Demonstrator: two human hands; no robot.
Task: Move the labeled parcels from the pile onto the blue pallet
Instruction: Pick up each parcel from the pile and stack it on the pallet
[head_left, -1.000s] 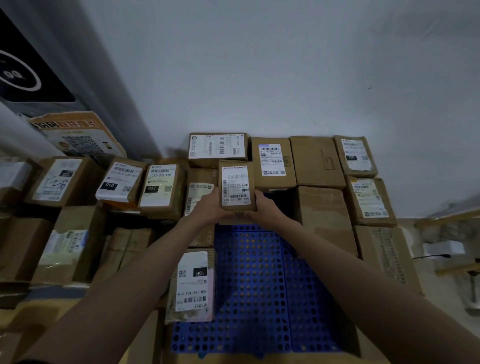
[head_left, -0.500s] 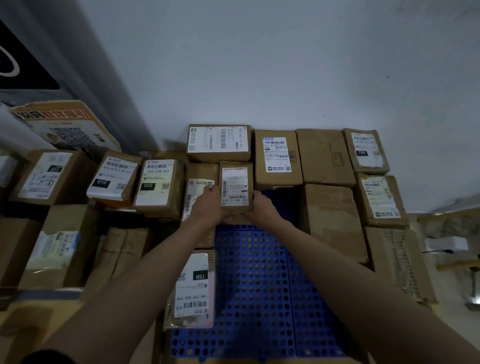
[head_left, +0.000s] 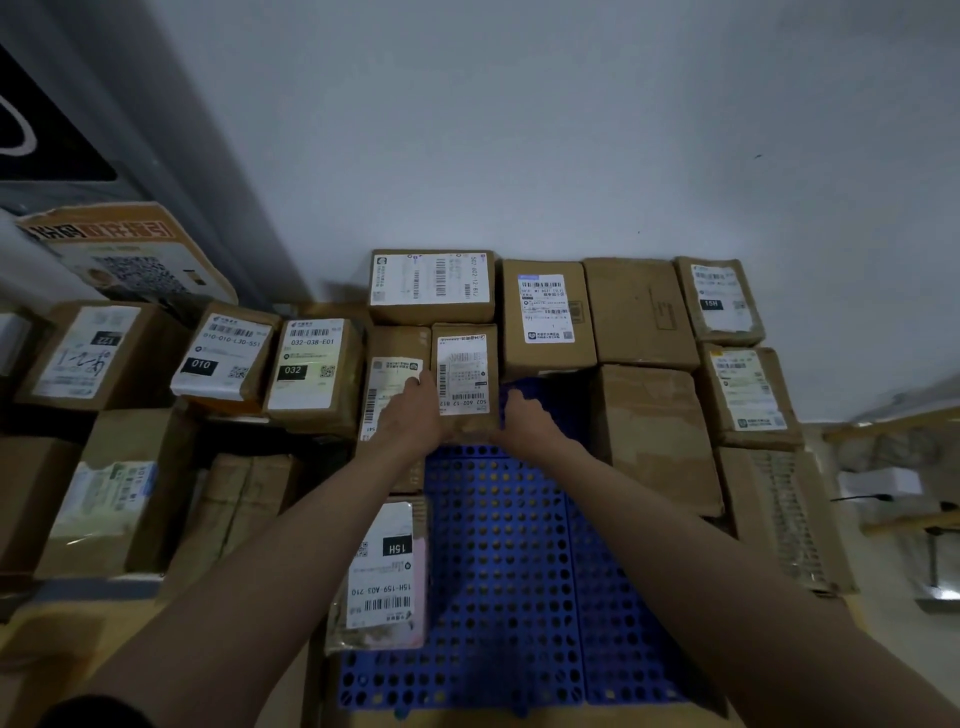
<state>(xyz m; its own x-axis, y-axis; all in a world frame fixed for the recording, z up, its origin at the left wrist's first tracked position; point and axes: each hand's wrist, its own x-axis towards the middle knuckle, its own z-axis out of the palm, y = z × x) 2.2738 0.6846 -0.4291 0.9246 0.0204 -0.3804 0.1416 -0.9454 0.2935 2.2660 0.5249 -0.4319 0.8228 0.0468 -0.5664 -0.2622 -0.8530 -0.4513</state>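
Now both hands clamp the small labeled parcel (head_left: 464, 382) at the blue pallet's (head_left: 509, 571) far edge: left hand (head_left: 410, 415) one side, right hand (head_left: 524, 418) the other.

Small brown labeled parcel (head_left: 464, 382) upright on blue pallet (head_left: 509, 561).
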